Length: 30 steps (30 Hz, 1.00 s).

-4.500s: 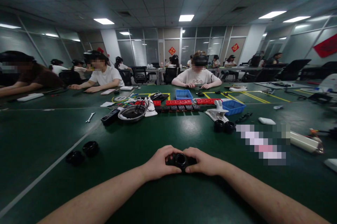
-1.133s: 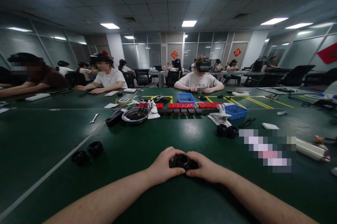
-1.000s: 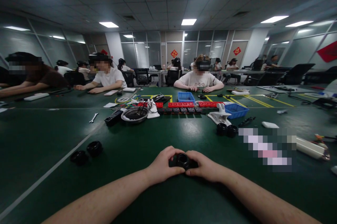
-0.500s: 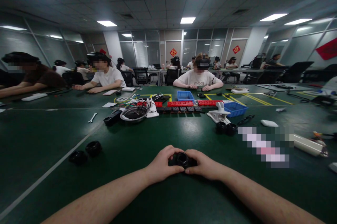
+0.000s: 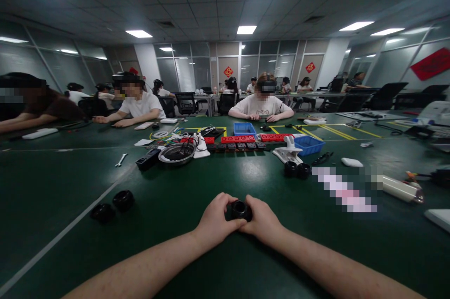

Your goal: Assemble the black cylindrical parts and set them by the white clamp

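Black and glossy, the round part (image 5: 239, 210) sits between my two hands near the middle of the green tabletop (image 5: 225, 275), its dark hole facing up toward me. My left hand (image 5: 218, 218) wraps the left side, thumb in front and fingers behind; my right hand (image 5: 263, 217) cups the right side, and the two thumbs come together at the near edge. Both halves of the grip are engaged on this one piece — neither hand is free. Whether its base touches the surface I cannot tell, since my hands hide the underside. Step in hand, as I judge it: a steady two-handed hold, suited to turning or pressing. The next move calls, in my judgement, for even pressure from both sides and fingers kept clear of the hole, as the smooth wall could slip. Similar black pieces (image 5: 123, 201) stand paired well to the left — another two, the dark rings (image 5: 304, 171), lie just before the white clamp (image 5: 287, 150).
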Each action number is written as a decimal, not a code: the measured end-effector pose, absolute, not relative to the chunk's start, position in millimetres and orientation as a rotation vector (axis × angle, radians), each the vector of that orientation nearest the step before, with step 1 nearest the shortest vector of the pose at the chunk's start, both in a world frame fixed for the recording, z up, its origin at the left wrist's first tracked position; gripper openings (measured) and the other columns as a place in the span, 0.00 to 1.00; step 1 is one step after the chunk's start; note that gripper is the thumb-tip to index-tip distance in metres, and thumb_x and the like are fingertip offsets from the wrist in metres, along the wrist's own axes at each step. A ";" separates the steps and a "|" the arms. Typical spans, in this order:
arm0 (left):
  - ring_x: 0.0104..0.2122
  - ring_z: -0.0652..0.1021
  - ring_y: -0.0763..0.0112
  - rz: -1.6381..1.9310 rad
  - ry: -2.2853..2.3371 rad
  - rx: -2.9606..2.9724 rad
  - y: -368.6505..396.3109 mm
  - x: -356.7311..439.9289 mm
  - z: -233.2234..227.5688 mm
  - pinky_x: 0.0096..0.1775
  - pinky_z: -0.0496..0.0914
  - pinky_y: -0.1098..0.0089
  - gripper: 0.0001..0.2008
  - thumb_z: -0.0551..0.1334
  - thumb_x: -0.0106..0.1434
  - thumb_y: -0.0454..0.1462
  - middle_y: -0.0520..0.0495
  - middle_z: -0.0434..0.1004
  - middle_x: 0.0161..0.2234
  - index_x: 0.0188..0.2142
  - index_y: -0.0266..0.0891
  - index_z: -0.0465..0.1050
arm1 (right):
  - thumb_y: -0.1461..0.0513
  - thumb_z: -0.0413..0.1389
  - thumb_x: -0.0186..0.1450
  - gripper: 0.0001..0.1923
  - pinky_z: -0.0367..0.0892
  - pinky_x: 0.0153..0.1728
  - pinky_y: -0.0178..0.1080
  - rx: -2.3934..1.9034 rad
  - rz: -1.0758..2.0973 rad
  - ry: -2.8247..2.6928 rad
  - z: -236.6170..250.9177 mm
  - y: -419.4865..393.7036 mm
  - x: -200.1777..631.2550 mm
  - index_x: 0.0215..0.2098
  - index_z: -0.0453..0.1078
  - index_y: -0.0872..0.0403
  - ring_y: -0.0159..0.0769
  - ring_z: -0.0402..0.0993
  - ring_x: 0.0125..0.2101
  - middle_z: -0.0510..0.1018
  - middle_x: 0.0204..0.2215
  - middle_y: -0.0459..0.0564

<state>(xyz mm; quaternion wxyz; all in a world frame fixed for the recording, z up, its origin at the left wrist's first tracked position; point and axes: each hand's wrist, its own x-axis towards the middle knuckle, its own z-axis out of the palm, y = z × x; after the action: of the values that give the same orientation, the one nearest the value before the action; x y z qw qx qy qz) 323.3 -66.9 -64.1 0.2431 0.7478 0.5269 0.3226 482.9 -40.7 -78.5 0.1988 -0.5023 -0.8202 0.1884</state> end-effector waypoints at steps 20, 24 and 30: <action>0.31 0.65 0.72 0.726 1.149 2.135 -58.8 312.6 -56.3 0.32 0.62 0.74 0.18 0.63 0.50 0.39 0.51 0.62 0.33 0.41 0.41 0.65 | 0.61 0.57 0.53 0.16 0.60 0.34 0.35 -0.824 0.917 -2.525 -59.1 -27.6 506.5 0.39 0.66 0.55 0.34 0.64 0.33 0.69 0.33 0.47; 0.31 0.66 0.72 0.722 1.158 2.131 -58.2 312.5 -57.1 0.32 0.62 0.74 0.18 0.63 0.50 0.39 0.51 0.62 0.33 0.42 0.42 0.64 | 0.61 0.57 0.52 0.15 0.60 0.33 0.35 -0.836 0.917 -2.520 -59.3 -26.8 505.5 0.38 0.66 0.56 0.34 0.64 0.32 0.68 0.32 0.46; 0.31 0.66 0.72 0.734 1.150 2.123 -57.7 312.3 -58.9 0.31 0.62 0.74 0.19 0.63 0.50 0.39 0.51 0.62 0.34 0.42 0.42 0.64 | 0.61 0.57 0.52 0.14 0.59 0.32 0.34 -0.821 0.933 -2.513 -60.8 -25.9 505.1 0.37 0.66 0.56 0.34 0.63 0.32 0.68 0.31 0.46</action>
<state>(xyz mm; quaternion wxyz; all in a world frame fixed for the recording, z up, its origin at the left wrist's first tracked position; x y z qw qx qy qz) 312.3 -57.7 -58.9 0.3041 0.8013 0.4342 0.2772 505.1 -25.9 -60.8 0.1682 -0.2887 -0.8836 0.3281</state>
